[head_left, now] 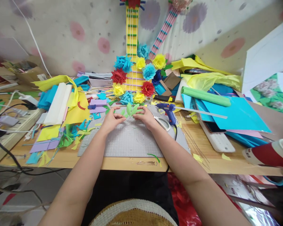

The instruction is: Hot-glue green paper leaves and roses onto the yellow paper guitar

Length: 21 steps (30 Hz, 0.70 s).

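Observation:
A sprig of light green paper leaves (131,109) stands up between my two hands, over the grey cutting mat (132,142). My right hand (145,117) pinches it from the right, fingertips at the base of the leaves. From the other side, my left hand (112,120) is closed with thumb and fingers together at the lower left leaf. The stem ends are too small to make out. Just right of my right hand lie white-handled scissors (163,123) and a blue glue gun (168,112). A thin green paper strip (154,156) lies at the mat's front edge.
Behind the mat stands a yellow paper guitar (132,37) covered in paper flowers, with a pink one (163,29) beside it. Crepe paper rolls (58,103) and scraps crowd the left. Blue sheets (233,114), a white phone (220,141) and a cup (269,153) stand right.

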{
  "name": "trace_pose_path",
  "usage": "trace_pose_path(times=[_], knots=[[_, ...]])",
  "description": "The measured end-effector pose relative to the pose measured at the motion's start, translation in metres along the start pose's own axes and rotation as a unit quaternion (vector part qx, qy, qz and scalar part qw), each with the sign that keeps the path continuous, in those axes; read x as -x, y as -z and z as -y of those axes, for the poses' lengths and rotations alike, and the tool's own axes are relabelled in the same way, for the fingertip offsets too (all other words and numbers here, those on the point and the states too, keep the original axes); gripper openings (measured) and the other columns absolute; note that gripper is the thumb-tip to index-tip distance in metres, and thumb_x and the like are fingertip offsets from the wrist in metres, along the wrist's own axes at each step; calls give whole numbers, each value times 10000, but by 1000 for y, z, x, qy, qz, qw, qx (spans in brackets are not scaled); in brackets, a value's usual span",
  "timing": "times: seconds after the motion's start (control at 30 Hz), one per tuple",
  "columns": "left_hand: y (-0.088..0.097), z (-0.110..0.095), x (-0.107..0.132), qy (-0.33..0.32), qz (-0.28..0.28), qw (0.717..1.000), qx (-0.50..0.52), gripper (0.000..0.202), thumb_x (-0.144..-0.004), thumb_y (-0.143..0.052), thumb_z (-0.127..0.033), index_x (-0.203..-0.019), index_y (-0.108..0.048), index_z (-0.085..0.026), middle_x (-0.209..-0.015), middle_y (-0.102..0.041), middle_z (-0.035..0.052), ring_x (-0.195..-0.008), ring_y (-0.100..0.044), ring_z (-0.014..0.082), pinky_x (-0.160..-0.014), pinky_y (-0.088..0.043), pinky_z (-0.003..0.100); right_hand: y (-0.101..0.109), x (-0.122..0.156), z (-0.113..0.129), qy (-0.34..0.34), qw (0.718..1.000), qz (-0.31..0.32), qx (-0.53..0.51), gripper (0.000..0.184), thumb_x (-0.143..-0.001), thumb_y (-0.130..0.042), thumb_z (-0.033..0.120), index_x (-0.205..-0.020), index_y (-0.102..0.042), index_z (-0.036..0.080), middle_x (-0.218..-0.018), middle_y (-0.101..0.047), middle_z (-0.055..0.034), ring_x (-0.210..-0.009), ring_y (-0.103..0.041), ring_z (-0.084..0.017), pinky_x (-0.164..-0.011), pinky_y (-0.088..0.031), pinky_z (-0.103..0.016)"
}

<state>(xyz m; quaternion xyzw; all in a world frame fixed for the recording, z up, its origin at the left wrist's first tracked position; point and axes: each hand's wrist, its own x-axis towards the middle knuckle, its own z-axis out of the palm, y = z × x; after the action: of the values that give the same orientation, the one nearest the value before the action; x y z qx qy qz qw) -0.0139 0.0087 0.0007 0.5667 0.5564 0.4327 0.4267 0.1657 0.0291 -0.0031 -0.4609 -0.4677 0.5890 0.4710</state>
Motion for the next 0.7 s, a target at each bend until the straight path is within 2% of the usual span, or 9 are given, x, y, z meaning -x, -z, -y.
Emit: trace_pose_path(times=[0.07,0.13,0.2,0.27,0.37,0.47,0.63,0.7], knots=[[5,-2,-3,4,-14,1000,-6,584,-564,-735,-255,-1061,-436,-195,-700,-656,-15,-630,-627,143,-633,-483,277,0,0,0,13,1000,8,0,492,-521,-742,240,-915,-450,201,-701,-589,52,-598,-584,-105,-635,-491,-288],[11,-5,-8,7,-60,998,0,543,-571,-730,-245,-1016,-422,-196,-706,-657,-14,-650,-635,147,-655,-484,285,1,-2,1,40,999,-7,-5,488,-553,-733,277,-937,-441,206,-747,-607,31,-654,-593,-118,-668,-489,-300],[17,-7,-14,8,-112,994,6,513,-577,-730,-239,-977,-411,-200,-724,-659,-7,-685,-643,153,-688,-482,295,6,-4,3,77,996,-50,-11,466,-590,-713,307,-950,-434,210,-802,-615,7,-724,-599,-131,-706,-486,-312],[22,-7,-18,12,-142,990,-13,500,-576,-736,-248,-950,-408,-205,-731,-659,-1,-699,-642,161,-701,-475,303,12,-8,4,108,989,-101,-17,423,-629,-681,323,-950,-430,211,-825,-611,-5,-767,-597,-141,-726,-480,-317],[26,-6,-18,53,-137,986,-83,501,-556,-752,-274,-923,-417,-212,-723,-652,1,-670,-627,174,-662,-455,309,20,-13,2,122,978,-169,-8,359,-659,-628,311,-941,-433,207,-786,-598,6,-735,-580,-134,-719,-462,-307],[23,-3,-15,91,-136,980,-114,491,-555,-750,-290,-902,-411,-216,-742,-651,5,-645,-611,173,-617,-432,298,23,-14,0,128,969,-207,28,303,-664,-589,280,-915,-438,204,-742,-569,26,-693,-553,-120,-711,-440,-290],[7,-2,-18,110,-144,976,-123,431,-601,-715,-265,-861,-374,-223,-764,-654,9,-680,-618,172,-632,-423,294,18,-10,0,132,965,-207,94,277,-674,-548,242,-905,-400,213,-705,-526,44,-652,-524,-111,-690,-426,-269],[2,-2,-21,113,-168,969,-145,405,-620,-702,-264,-836,-361,-227,-775,-657,12,-732,-628,182,-667,-423,306,16,-9,-1,128,964,-201,115,280,-683,-537,242,-918,-386,217,-714,-529,42,-649,-525,-112,-686,-427,-267]])
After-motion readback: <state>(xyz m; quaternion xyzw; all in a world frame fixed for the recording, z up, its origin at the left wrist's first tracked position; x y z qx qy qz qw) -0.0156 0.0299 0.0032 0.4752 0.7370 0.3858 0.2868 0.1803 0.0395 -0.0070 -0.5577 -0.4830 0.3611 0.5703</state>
